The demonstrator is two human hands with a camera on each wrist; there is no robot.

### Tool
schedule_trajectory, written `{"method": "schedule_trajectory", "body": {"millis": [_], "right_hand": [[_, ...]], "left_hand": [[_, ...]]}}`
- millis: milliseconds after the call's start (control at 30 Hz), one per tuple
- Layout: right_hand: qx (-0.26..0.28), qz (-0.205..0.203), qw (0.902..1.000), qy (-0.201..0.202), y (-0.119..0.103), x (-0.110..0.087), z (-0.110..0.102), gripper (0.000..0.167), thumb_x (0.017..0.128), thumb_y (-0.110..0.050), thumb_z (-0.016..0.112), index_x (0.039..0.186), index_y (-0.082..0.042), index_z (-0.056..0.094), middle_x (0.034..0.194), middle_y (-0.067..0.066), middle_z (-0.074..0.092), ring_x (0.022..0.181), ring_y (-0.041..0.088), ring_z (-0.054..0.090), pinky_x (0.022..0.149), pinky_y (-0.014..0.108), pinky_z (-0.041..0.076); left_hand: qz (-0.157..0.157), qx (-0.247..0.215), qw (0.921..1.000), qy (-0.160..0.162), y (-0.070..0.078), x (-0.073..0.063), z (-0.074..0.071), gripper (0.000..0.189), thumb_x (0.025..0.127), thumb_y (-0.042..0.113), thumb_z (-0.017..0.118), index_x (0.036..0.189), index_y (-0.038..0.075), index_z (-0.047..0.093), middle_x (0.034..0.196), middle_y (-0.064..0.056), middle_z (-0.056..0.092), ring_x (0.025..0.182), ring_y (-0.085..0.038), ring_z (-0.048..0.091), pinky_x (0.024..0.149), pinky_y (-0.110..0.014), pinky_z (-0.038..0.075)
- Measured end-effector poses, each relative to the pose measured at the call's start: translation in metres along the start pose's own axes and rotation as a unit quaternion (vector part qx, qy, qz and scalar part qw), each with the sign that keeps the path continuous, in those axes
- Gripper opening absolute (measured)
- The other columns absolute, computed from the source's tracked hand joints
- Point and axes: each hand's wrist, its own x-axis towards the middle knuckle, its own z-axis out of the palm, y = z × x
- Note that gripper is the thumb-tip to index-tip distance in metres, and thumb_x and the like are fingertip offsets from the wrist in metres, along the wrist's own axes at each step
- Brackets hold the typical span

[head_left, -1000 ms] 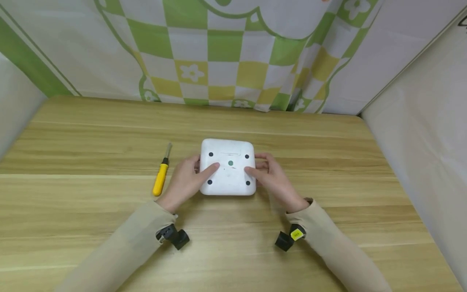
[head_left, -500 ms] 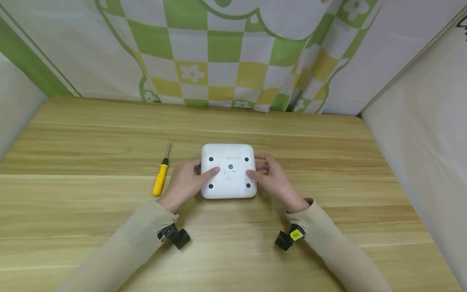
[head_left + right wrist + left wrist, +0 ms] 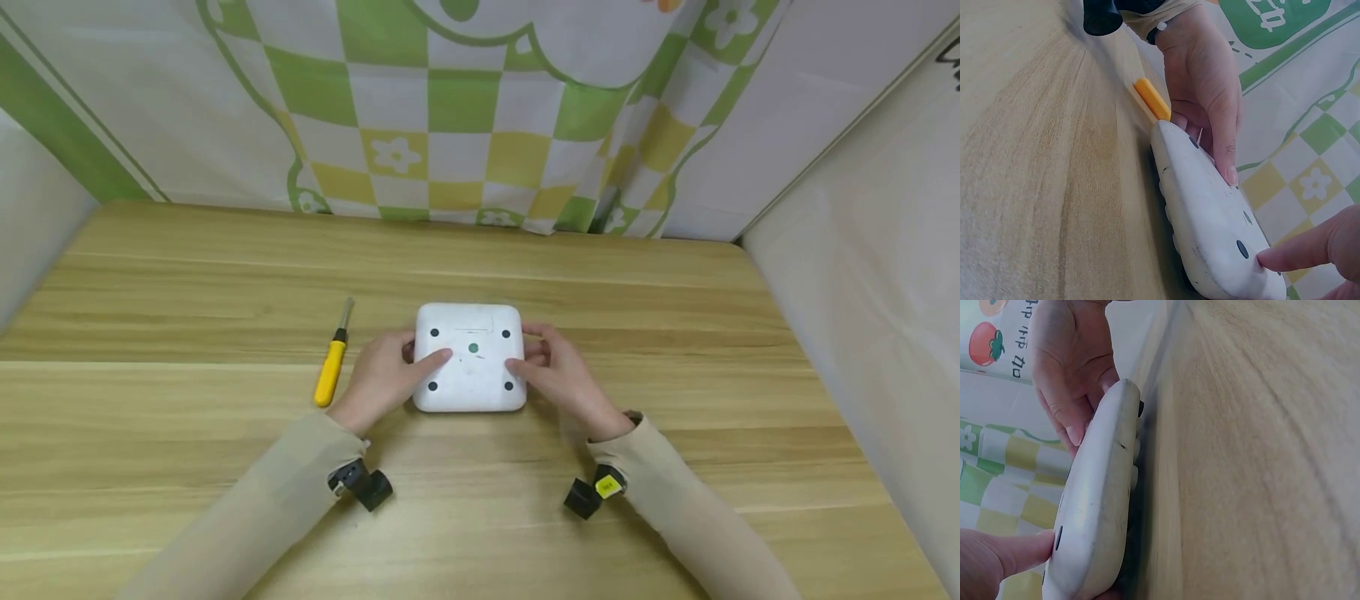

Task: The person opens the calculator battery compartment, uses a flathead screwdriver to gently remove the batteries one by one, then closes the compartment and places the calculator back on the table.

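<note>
Yellow screwdriver (image 3: 333, 354) lies on desk (image 3: 112, 442), just beside left hand (image 3: 382, 379); could get knocked if that wrist swings outward. Left fingers pinch white device (image 3: 471, 367), thumb on upturned base. Device sits between hands, button-like bumps (image 3: 1134, 478) facing desk; contact hard to tell. Even squeeze, level hold probably best. Right hand (image 3: 566, 379) pinches opposite side likewise.

A screwdriver (image 3: 331, 372) lies on the table (image 3: 697, 350); checkered curtain (image 3: 461, 102) beyond.
</note>
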Motion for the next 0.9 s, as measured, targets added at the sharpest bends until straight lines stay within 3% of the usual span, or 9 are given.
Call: {"method": "schedule_trajectory", "body": {"millis": [400, 900], "right_hand": [[-0.014, -0.004, 0.9999, -0.009, 0.0004, 0.0, -0.0005, 0.058, 0.09, -0.013, 0.064, 0.142, -0.002, 0.039, 0.117, 0.021, 0.06, 0.096, 0.026, 0.061, 0.071, 0.026, 0.051], [-0.019, -0.031, 0.9992, -0.015, 0.0031, -0.0006, -0.0024, 0.055, 0.088, -0.009, 0.065, 0.139, 0.001, 0.045, 0.121, 0.02, 0.06, 0.101, 0.028, 0.06, 0.082, 0.033, 0.052]], "left_hand": [[0.001, 0.011, 0.9998, 0.013, 0.0004, 0.0009, 0.0001, 0.036, 0.089, 0.035, 0.067, 0.1, 0.001, 0.067, 0.086, -0.011, 0.063, 0.074, -0.022, 0.051, 0.061, -0.026, 0.04], [0.002, 0.017, 0.9996, 0.022, -0.0015, 0.0027, 0.0003, 0.036, 0.087, 0.034, 0.07, 0.104, 0.002, 0.067, 0.09, -0.012, 0.063, 0.076, -0.023, 0.052, 0.062, -0.027, 0.041]]}}
